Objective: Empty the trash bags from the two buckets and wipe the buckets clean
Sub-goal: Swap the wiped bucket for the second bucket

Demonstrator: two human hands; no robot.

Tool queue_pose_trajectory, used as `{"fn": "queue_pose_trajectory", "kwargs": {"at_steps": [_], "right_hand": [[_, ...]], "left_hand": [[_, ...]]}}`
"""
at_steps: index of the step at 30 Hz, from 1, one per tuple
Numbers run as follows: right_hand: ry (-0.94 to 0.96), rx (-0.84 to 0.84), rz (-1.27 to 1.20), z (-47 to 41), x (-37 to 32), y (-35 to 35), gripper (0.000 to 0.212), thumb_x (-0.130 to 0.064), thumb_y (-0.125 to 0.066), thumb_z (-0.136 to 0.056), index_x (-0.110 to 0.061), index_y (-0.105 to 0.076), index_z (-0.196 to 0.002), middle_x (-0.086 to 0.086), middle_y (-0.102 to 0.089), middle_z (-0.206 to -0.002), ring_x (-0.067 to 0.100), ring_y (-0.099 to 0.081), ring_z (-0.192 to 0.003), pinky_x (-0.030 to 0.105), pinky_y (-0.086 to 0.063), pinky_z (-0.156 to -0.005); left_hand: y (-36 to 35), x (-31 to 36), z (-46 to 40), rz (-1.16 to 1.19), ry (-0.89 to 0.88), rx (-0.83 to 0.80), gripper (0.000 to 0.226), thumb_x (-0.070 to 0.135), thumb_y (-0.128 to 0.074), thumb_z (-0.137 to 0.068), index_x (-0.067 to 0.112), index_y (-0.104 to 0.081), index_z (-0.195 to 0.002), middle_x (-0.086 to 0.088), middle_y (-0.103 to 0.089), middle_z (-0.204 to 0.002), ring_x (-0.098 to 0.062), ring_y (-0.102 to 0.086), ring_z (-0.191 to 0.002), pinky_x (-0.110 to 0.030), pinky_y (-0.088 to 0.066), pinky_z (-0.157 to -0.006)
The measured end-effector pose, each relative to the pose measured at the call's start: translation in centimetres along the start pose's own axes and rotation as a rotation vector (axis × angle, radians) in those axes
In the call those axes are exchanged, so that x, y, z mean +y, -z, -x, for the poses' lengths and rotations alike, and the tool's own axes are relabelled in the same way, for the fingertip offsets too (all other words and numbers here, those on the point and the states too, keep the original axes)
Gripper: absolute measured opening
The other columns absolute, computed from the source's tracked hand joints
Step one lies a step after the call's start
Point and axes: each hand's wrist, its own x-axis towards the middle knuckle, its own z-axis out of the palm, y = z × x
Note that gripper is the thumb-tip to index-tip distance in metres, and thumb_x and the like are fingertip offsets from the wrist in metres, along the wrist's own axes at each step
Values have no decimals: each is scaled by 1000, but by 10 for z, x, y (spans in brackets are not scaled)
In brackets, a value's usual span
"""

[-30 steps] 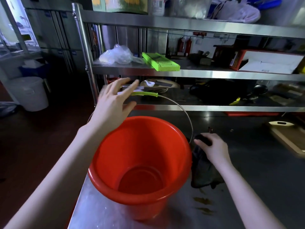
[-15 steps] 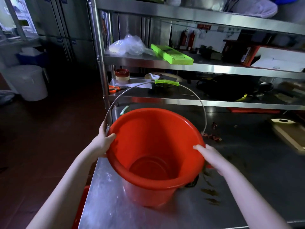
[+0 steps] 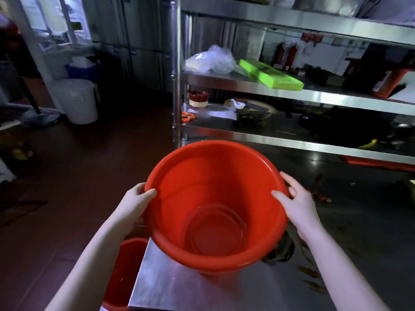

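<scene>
An empty red bucket (image 3: 215, 198) is tilted toward me above the left end of the steel table (image 3: 170, 286). My left hand (image 3: 134, 205) grips its left rim, thumb over the lip. My right hand (image 3: 294, 203) grips the right rim the same way. The wire handle is out of sight. A dark rag (image 3: 280, 250) lies on the table under the bucket's right side. A second red bucket (image 3: 122, 272) stands on the floor beside the table's left edge, partly hidden by my left arm.
A steel shelf rack (image 3: 292, 95) stands behind the table with a plastic bag (image 3: 211, 59), a green board (image 3: 269, 74) and scissors (image 3: 187, 116). Scraps dot the table on the right. A white bin (image 3: 77, 99) stands far left on the dark floor.
Both hands went from reaching to gripping the bucket's rim. The bucket has lifted and tilted toward me, and its wire handle has dropped out of sight. My right hand let go of the rag.
</scene>
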Motion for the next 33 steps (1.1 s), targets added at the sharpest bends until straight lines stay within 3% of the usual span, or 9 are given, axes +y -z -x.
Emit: {"fn": "queue_pose_trajectory", "kwargs": {"at_steps": [5, 8, 13, 18, 20, 22, 26, 31, 33], "right_hand": [[98, -214, -65, -15, -18, -61, 57, -16, -72, -85, -51, -54, -126, -2, -68, -119, 21, -65, -110, 49, -53, -93], [132, -317, -131, -22, -35, -105, 56, -13, -72, -85, -45, -56, -127, -2, -73, -107, 21, -72, -92, 50, -57, -85], [202, -492, -183, -15, -66, -187, 58, -11, -73, -84, -44, -56, -128, 3, -69, -115, 18, -69, -99, 48, -55, -91], [239, -585, -195, 1, -91, -262, 56, -4, -68, -87, -26, -52, -136, 2, -69, -96, 20, -68, -76, 33, -60, -73], [253, -607, -172, 3, -94, -292, 58, -6, -69, -86, -27, -51, -137, -2, -71, -93, 19, -69, -70, 37, -60, -72], [260, -634, -136, 1, -94, -325, 58, -14, -72, -85, -35, -51, -134, -4, -72, -97, 21, -72, -77, 47, -58, -80], [193, -695, -110, -14, -100, -400, 63, -19, -75, -82, -41, -47, -135, -2, -69, -111, 21, -71, -89, 50, -55, -89], [6, -712, -163, -31, -100, -503, 67, -15, -78, -80, -32, -48, -137, 6, -64, -123, 26, -64, -109, 53, -50, -98], [-97, -712, -126, -30, -86, -538, 70, -30, -82, -73, -35, -50, -135, 3, -65, -123, 25, -64, -110, 54, -49, -98]], "left_hand": [[66, -31, 40, 139, 70, 207, 15, 21, -59, -87, 27, -70, -95, -10, -64, -73, -21, -56, -60, -30, -44, -59], [100, -41, 62, 164, 98, 329, 15, 23, -60, -85, 29, -71, -93, -6, -64, -74, -17, -54, -60, -28, -42, -59], [152, -61, 93, 264, 142, 513, 20, 16, -59, -84, 23, -67, -102, -7, -67, -77, -19, -55, -58, -20, -39, -49], [208, -91, 99, 313, 152, 633, 36, 12, -73, -68, 25, -67, -101, -4, -72, -73, -26, -63, -67, -41, -46, -68], [227, -108, 89, 351, 172, 685, 35, 7, -71, -73, 22, -66, -104, -5, -71, -73, -24, -63, -63, -40, -46, -67], [244, -122, 74, 378, 193, 723, 30, -1, -64, -81, 19, -65, -105, -3, -69, -71, -16, -64, -53, -29, -46, -55], [278, -148, 28, 448, 236, 733, 26, -6, -58, -86, 17, -60, -97, -7, -60, -69, -5, -51, -32, -11, -29, -31], [340, -194, -53, 527, 313, 738, 32, -6, -60, -80, 9, -61, -108, -12, -63, -72, -19, -56, -48, -23, -43, -48], [351, -214, -86, 506, 357, 737, 31, -5, -60, -80, 7, -58, -109, -11, -60, -69, -19, -49, -45, -18, -36, -41]]}}
